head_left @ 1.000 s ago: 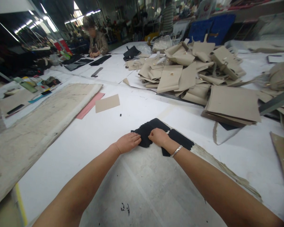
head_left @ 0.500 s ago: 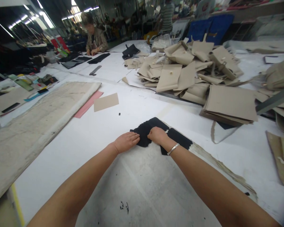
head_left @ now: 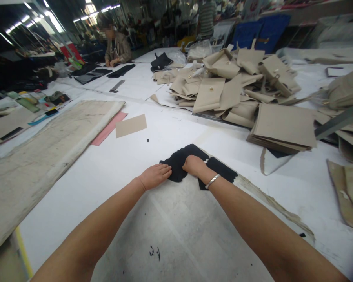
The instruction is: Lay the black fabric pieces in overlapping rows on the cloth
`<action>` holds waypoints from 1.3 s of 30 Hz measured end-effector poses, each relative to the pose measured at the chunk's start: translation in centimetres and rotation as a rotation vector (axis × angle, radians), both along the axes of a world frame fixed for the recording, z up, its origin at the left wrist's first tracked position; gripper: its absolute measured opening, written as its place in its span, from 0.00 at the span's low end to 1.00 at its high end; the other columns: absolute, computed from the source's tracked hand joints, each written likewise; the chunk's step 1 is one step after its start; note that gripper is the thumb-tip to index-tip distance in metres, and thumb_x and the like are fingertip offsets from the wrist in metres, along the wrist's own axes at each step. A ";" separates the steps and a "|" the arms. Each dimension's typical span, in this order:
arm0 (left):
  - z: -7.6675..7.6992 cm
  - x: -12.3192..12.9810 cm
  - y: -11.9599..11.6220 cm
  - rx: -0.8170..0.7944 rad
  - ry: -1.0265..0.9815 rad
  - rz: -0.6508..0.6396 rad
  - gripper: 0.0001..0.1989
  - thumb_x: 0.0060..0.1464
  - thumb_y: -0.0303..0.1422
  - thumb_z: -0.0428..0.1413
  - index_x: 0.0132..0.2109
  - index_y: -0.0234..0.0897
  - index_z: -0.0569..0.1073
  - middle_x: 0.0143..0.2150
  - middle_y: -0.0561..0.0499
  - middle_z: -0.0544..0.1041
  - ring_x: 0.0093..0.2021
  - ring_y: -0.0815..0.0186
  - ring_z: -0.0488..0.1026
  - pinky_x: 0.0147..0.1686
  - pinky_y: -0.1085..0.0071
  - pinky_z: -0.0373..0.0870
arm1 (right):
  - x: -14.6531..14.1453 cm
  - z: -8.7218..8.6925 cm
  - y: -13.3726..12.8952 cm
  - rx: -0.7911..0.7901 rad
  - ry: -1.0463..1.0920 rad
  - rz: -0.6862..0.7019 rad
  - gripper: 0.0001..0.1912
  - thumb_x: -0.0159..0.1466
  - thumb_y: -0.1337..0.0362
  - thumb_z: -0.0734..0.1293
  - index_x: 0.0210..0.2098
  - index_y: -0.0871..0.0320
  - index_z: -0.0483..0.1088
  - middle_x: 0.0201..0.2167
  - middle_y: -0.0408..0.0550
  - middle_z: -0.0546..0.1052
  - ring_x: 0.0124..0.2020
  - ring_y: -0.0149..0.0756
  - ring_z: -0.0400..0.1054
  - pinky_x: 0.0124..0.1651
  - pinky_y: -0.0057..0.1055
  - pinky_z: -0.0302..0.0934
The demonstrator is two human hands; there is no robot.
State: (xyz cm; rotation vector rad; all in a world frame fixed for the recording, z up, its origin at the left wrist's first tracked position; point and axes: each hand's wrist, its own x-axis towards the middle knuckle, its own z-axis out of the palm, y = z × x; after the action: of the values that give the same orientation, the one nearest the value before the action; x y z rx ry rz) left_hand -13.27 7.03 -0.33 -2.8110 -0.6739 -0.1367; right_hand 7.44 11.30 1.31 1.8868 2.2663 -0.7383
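Fanned-out black pieces (head_left: 179,154), thin and flat like cut fabric or leather, lie overlapping on the board with uneven edges. My left hand (head_left: 156,175) rests at their left end, its fingers stretched out and lying on the edge. On their near side, my right hand (head_left: 195,165) has its fingers bent and pinched together at a black piece; the fingertips are partly hidden. A silver bracelet circles the right wrist. More black pieces (head_left: 223,169) lie in a second overlapping group beyond and beside the right wrist.
A pile of beige bag parts (head_left: 211,94) covers the back right, with a stack of beige sheets (head_left: 285,125) before it. A long padded board (head_left: 61,137) lies left, near a beige rectangle (head_left: 131,126) and pink sheet (head_left: 108,129). Another person (head_left: 117,45) works across the table.
The whole view has shifted slightly. Both hands keep nearly the same places on the black pieces, with no clear change in their hold.
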 end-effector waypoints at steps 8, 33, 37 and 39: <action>0.1 0.1 0.0 0.025 0.007 -0.024 0.13 0.57 0.25 0.45 0.47 0.29 0.69 0.48 0.40 0.73 0.48 0.62 0.70 0.47 0.64 0.67 | 0.2 0.2 -0.4 0.021 0.029 -0.014 0.12 0.54 0.63 0.65 0.34 0.65 0.74 0.33 0.57 0.77 0.36 0.39 0.71 0.35 0.27 0.61; 0.6 0.0 -0.4 -0.018 0.006 0.010 0.13 0.57 0.25 0.45 0.46 0.29 0.69 0.48 0.39 0.72 0.48 0.63 0.70 0.47 0.64 0.67 | 0.3 0.1 -0.4 0.085 0.058 0.096 0.09 0.55 0.61 0.65 0.27 0.60 0.74 0.29 0.50 0.77 0.33 0.35 0.70 0.33 0.25 0.57; 0.7 0.0 -0.5 0.018 0.015 0.001 0.13 0.56 0.25 0.45 0.46 0.28 0.69 0.48 0.40 0.73 0.47 0.62 0.70 0.47 0.65 0.67 | 0.1 0.4 -0.4 0.116 0.084 0.096 0.10 0.57 0.60 0.64 0.28 0.60 0.73 0.28 0.50 0.77 0.32 0.34 0.70 0.33 0.24 0.57; 0.6 0.0 -0.5 0.018 0.018 0.004 0.13 0.56 0.25 0.45 0.46 0.28 0.69 0.48 0.40 0.73 0.47 0.62 0.70 0.47 0.65 0.67 | -0.1 0.4 -0.5 0.122 0.087 0.094 0.10 0.57 0.60 0.64 0.28 0.59 0.73 0.28 0.49 0.77 0.33 0.35 0.70 0.32 0.25 0.57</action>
State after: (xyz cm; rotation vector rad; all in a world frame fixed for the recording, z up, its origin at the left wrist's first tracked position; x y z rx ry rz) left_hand -13.29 6.54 0.23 -2.7900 -0.6714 -0.1166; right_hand 7.29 10.75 1.71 1.8155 2.4876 -0.6976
